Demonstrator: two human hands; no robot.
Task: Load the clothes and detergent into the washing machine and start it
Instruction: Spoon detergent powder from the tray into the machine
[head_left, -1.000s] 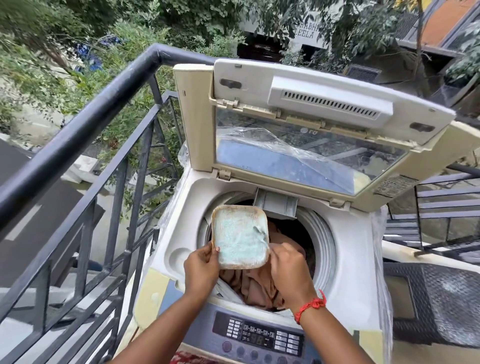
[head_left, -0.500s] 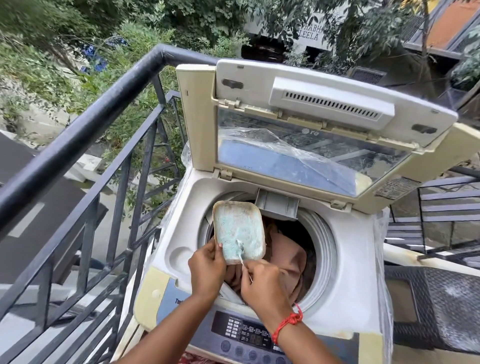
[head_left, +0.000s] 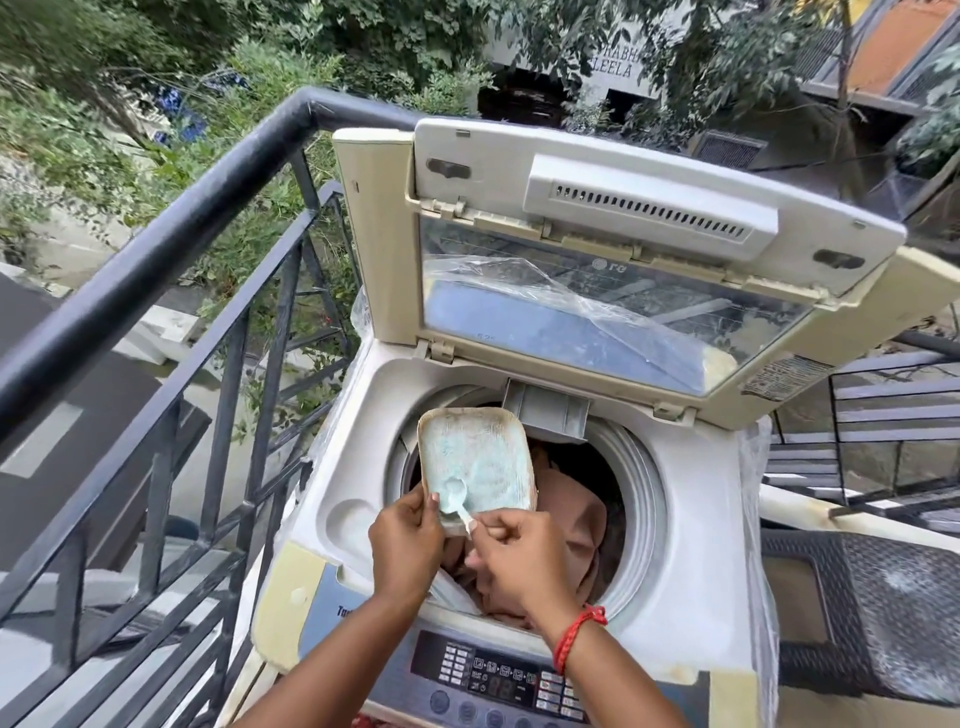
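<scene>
- Fingers of the left hand (head_left: 406, 540) grip a shallow rectangular tray (head_left: 475, 462) smeared with pale blue detergent, tilted over the drum.
- Right hand (head_left: 519, 558) pinches a small white plastic spoon (head_left: 457, 498) against the tray.
- Brown clothes (head_left: 576, 519) lie inside the open white top-loading washing machine (head_left: 691, 519).

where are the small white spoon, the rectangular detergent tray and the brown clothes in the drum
small white plastic spoon (head_left: 453, 492), head view, on its bowl
rectangular beige tray of blue detergent (head_left: 475, 457), head view, on its powdery inside
brown clothes (head_left: 576, 519), head view, on the top fold
</scene>
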